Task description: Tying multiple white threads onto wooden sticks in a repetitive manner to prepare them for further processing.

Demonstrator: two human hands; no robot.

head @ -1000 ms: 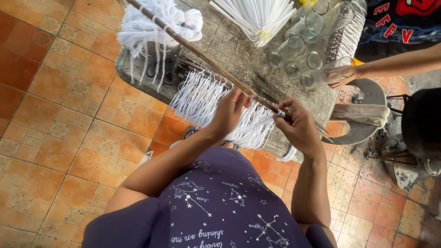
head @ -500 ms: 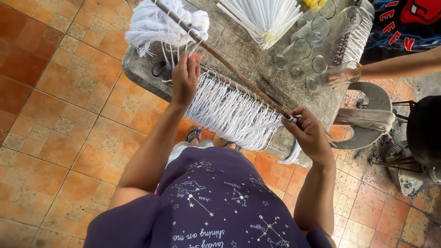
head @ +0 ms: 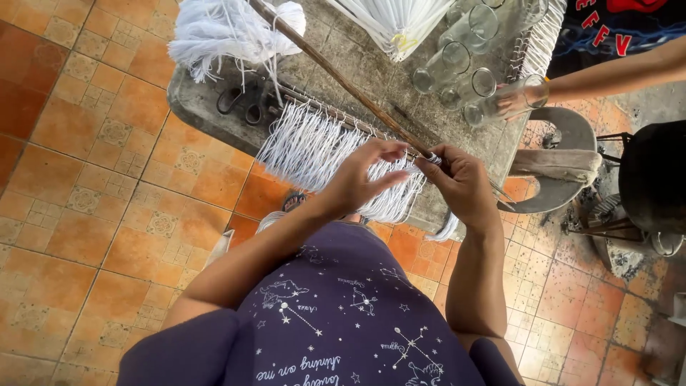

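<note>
A long brown stick (head: 336, 75) lies slantwise across a grey stone table (head: 196, 107). Beside it, a thin rod carries a fringe of white cords (head: 307, 146) that hang over the table's near edge. My right hand (head: 461, 182) pinches the near end of the stick and rod. My left hand (head: 364, 175) is beside it, fingers curled on the white cords next to that end. Both hands almost touch.
A heap of loose white cord (head: 214, 32) and black scissors (head: 239, 104) lie at the table's left end. Several clear glasses (head: 464, 68) stand at the far right, where another person's arm (head: 607, 75) reaches. A white cord bundle (head: 396, 25) lies behind. Orange tiled floor surrounds.
My left hand swept out to the left end of the fringe and has now come back right, next to my right hand. My right hand stayed at the stick's end.
</note>
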